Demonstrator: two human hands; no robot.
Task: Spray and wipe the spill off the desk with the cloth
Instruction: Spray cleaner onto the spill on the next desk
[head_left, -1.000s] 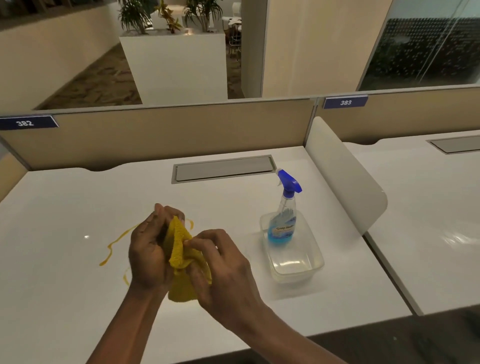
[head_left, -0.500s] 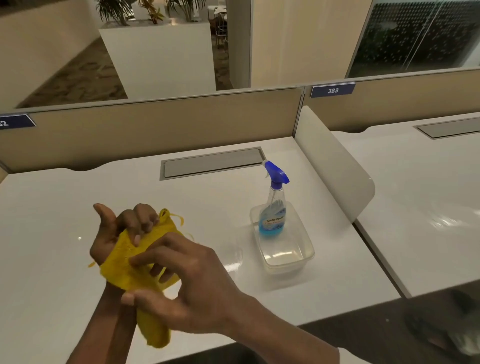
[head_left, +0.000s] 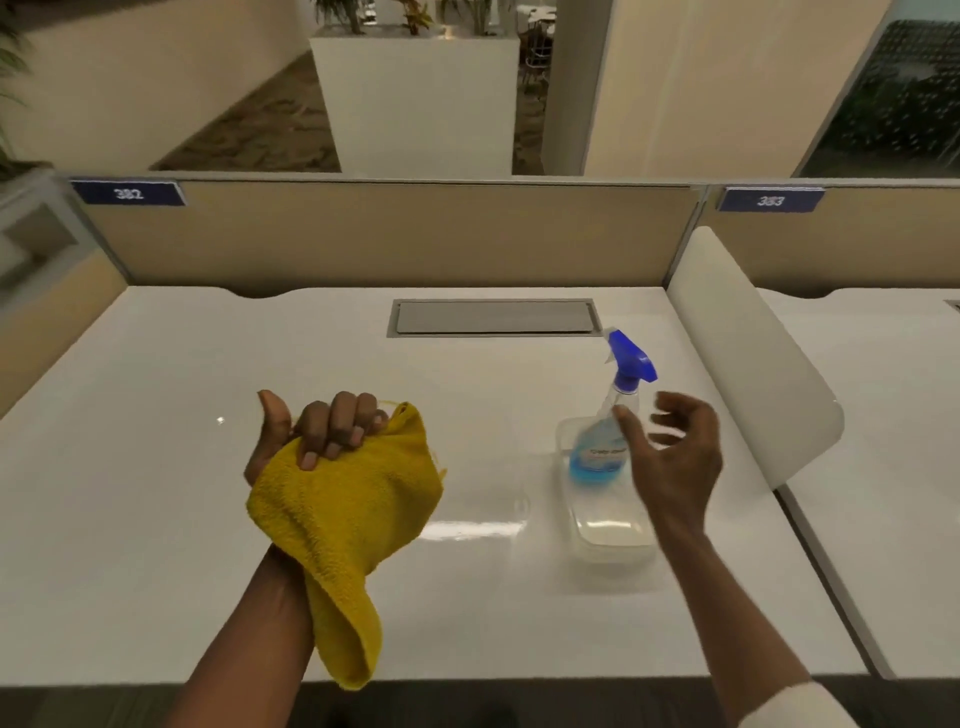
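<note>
My right hand (head_left: 675, 457) has left the cloth (head_left: 343, 514) and moved to the spray bottle (head_left: 610, 415), fingers spread and curled, not yet around it. The bottle stands upright in a clear tub (head_left: 608, 535) near the desk's (head_left: 156, 493) right edge. My left hand (head_left: 317, 434) grips the bunched yellow cloth above the desk's front-middle.

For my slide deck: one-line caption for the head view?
Left hand grips yellow cloth; open right hand reaches toward spray bottle.

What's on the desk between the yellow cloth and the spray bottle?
Nothing: in the head view, only bare white desk separates the cloth from the bottle.
</note>
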